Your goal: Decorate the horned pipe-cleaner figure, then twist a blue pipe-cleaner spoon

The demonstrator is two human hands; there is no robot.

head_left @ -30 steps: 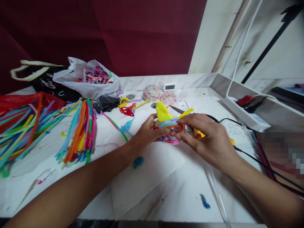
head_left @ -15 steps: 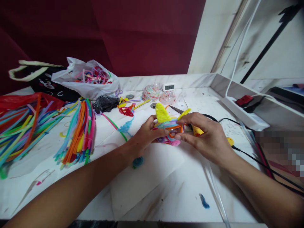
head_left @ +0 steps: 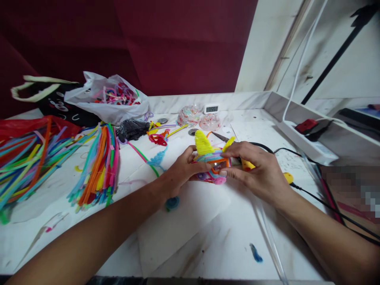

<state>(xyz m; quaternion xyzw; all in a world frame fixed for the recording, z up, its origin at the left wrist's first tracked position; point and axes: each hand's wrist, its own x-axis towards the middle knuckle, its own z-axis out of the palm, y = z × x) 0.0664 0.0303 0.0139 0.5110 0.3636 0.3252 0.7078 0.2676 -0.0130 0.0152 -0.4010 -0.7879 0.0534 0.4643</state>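
Between my two hands is a small colourful pipe-cleaner figure (head_left: 215,156) with two yellow pointed ears, an orange-edged opening with something shiny and clear inside, and pink and purple curls below. My left hand (head_left: 185,166) grips its left side, thumb across the front. My right hand (head_left: 252,164) pinches the right edge of the orange-rimmed opening between thumb and fingers. Behind my right hand lies a yellow-handled tool (head_left: 247,164), partly hidden. A blue coiled pipe-cleaner piece (head_left: 172,203) rests on the paper under my left wrist.
Bundled pipe cleaners (head_left: 95,166) and a loose heap (head_left: 29,158) lie at the left. Behind them stand a white plastic bag (head_left: 133,109) of scraps and a black bag (head_left: 74,105). Clear speckled domes (head_left: 188,116) and a small digital clock (head_left: 211,109) sit at the back. A power strip (head_left: 308,142) and cables run along the right.
The figure has tilted slightly, with its right ear shifting left and its lower edge dropping a little. Both hands keep their hold.
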